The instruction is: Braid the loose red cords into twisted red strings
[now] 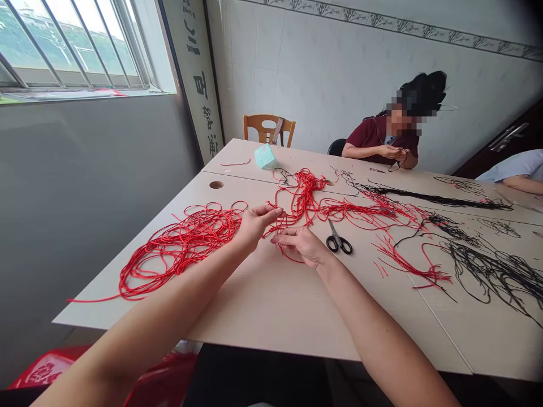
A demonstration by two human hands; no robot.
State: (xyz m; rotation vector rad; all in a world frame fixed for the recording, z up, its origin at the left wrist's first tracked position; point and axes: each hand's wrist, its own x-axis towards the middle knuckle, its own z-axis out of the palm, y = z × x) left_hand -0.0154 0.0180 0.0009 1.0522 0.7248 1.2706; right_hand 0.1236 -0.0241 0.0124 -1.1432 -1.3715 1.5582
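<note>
Tiled walls and a barred window [72, 45] enclosed a long pale table [263, 308] of joined boards. Well beyond the hands, a co-worker in a maroon top [373, 135] sat at the far side, holding a dark loop of cord, and an empty-seated wooden chair [267, 129] stood near the table's far end. Cord covered much of the tabletop: black cord [496, 271] spread far to the right of the grip, a large loose coil of red cord [182, 249] lay just left of the left hand, and a knotted red tangle [303, 198] sat directly beyond both hands. Black-handled scissors [338, 243] lay just right of the right hand. The left hand [257, 226] and right hand [299, 246] hovered close together, fingers partly open, over strands leading from the tangle. A thin red strand [280, 233] passed near the right hand's fingertips [275, 238], but whether either hand had hold of it could not be told. Sorting red cord appeared to be the work in hand, and that strand seemed to call for a firm pinch.
</note>
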